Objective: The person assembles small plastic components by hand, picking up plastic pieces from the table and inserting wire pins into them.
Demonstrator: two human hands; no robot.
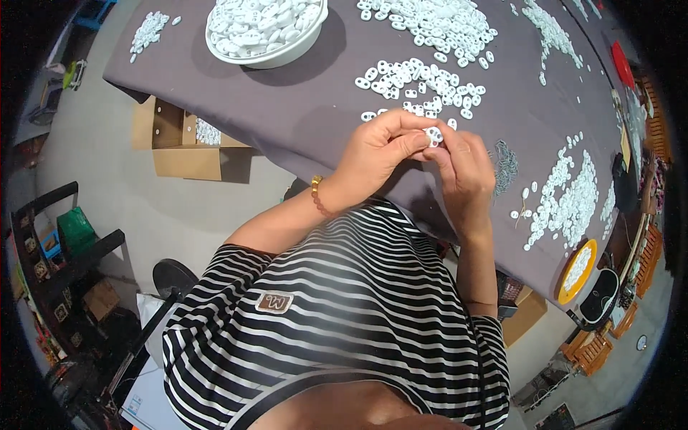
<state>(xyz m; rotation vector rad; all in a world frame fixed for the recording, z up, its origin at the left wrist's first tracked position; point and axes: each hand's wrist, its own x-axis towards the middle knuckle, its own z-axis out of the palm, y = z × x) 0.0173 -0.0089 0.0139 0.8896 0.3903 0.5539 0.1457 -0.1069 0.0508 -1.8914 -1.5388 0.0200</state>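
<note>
Above the front edge of a cloth-covered table, my two hands meet at the fingertips. My left hand (383, 149) and my right hand (467, 163) pinch one small white oval plastic piece (433, 134) with dark round spots or holes. Just beyond my fingers lies a loose scatter of similar white pieces (448, 87), and past it spreads a bigger heap (444, 25). A small tangle of grey cord or fine chain (504, 169) rests beside my right hand. The undersides of my fingers are hidden.
A white bowl (269, 61) heaped with white pieces stands at the far left. More pieces (573, 201) lie to the right, near an orange-yellow dish (562, 292). An open cardboard box (188, 165) sits on the floor at left, beside the grey tablecloth (287, 107).
</note>
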